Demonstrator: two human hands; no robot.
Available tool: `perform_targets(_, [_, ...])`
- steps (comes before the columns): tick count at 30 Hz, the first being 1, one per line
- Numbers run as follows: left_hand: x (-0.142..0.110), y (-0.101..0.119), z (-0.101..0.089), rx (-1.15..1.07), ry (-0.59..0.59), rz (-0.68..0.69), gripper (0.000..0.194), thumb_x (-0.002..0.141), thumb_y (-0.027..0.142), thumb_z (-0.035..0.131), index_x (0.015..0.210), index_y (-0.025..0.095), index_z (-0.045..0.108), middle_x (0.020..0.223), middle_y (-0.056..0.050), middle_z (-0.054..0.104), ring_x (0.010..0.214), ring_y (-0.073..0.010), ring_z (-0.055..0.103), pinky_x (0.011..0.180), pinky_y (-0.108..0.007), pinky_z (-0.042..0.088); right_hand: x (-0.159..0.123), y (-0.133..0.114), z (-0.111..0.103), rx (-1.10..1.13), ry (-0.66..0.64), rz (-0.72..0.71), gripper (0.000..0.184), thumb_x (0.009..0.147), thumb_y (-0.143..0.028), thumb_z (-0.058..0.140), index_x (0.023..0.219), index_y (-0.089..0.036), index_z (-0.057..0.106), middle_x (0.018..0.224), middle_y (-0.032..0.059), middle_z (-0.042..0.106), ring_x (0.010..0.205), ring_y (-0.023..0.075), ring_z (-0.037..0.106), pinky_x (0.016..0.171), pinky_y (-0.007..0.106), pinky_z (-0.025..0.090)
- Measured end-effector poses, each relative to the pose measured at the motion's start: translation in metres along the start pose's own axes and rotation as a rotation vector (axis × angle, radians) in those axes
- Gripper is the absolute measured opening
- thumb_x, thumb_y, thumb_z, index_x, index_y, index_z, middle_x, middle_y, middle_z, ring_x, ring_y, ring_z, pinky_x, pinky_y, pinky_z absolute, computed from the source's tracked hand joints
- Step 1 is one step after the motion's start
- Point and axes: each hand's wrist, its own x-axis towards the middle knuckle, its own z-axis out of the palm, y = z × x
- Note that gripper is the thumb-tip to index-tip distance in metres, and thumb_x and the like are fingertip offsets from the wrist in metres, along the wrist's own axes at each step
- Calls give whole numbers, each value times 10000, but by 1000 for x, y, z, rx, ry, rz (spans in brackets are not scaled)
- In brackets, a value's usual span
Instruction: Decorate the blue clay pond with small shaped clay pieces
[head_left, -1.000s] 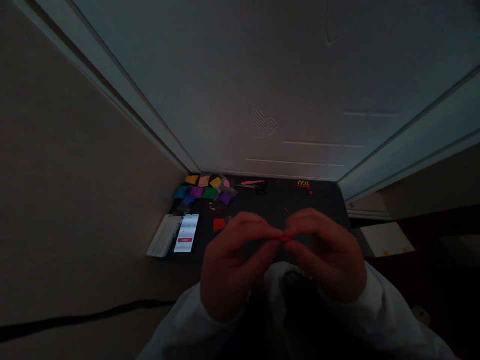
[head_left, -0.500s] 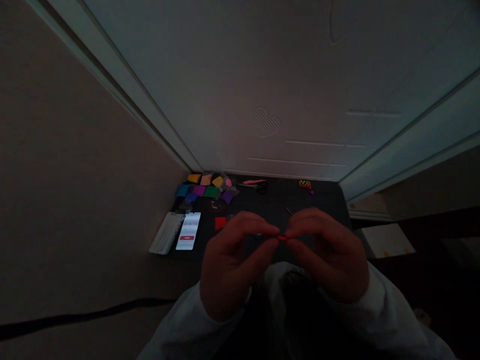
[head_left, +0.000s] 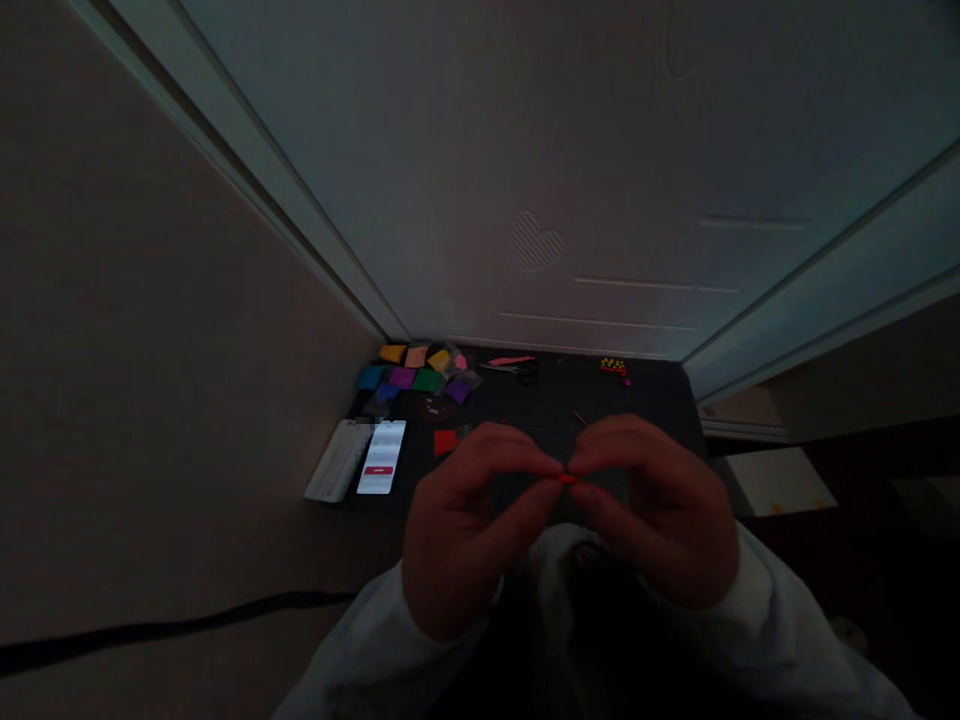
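A small piece of red modelling clay (head_left: 568, 479) is pinched between the fingertips of both hands, above the near part of the dark table. My left hand (head_left: 469, 530) grips its left end with thumb and forefinger. From the other side, my right hand (head_left: 664, 510) holds the right end the same way, the two sets of fingertips almost touching. Just behind my left hand lies a flat red packet (head_left: 445, 442). A thin stick-like tool (head_left: 580, 418) rests on the table beyond my right hand. The dim light hides finer detail of the clay.
Several bagged clay packets in different colours (head_left: 427, 380) lie at the back left. Scissors (head_left: 517, 370) and a pink tool (head_left: 511, 360) are near the wall. A lit phone (head_left: 382, 457) sits at left beside a white case (head_left: 331, 460). A red-and-yellow piece (head_left: 613, 366) stands back right.
Both hands keep their pinch on the red clay, with only a slight shift of the fingers. The camera view has moved a little.
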Motion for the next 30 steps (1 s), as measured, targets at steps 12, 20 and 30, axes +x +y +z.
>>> perform_targets(12, [-2, -2, 0, -70, 4, -19, 164, 697, 102, 587, 808, 219, 618, 791, 3, 576, 791, -121, 521, 714, -237, 408, 2, 0, -1, -69, 0, -54, 177, 675, -42, 586, 824, -137, 578, 772, 30, 577, 755, 121, 542, 667, 261, 437])
perform_targets(20, [-2, -2, 2, -99, 1, -57, 151, 695, 94, 585, 784, 209, 623, 776, -1, 574, 765, -121, 522, 694, -236, 408, 4, 0, -1, -79, -23, -87, 188, 673, -40, 589, 836, -132, 574, 775, 35, 576, 751, 123, 542, 670, 263, 444])
perform_targets(30, [-2, -2, 3, -148, 11, -109, 124, 697, 117, 591, 774, 205, 629, 762, 1, 578, 779, -123, 517, 716, -239, 403, 4, -1, -1, -111, -22, -95, 153, 670, -36, 591, 806, -106, 583, 761, 47, 579, 743, 115, 544, 666, 249, 446])
